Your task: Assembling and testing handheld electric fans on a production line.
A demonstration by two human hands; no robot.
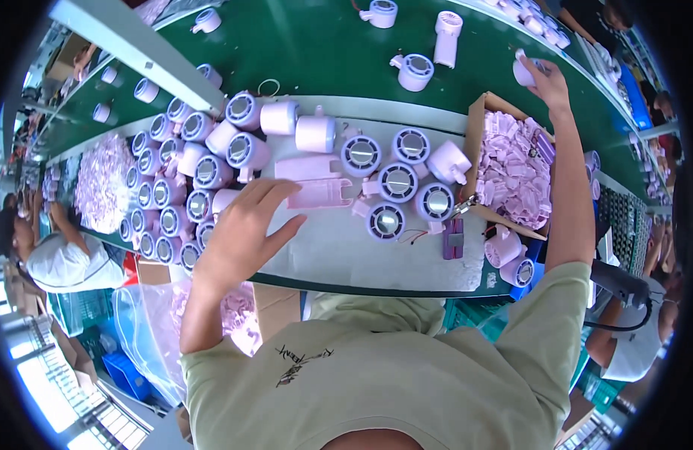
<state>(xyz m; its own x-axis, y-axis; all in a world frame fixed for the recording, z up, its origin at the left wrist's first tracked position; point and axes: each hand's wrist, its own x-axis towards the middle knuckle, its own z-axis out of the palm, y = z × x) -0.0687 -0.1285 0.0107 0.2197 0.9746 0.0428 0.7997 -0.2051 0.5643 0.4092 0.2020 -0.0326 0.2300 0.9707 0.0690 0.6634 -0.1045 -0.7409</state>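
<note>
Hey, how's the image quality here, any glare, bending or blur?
In the head view, black fills the corners; the green belt curves toward the rim; the window at lower left is washed out to white; the left hand and right hand look fairly clear, while the background people near the rim look softer.

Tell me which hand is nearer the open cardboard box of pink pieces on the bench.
Right. The right hand is just past the far side of the box; the left hand is well left of it, by a pink half-shell.
</note>
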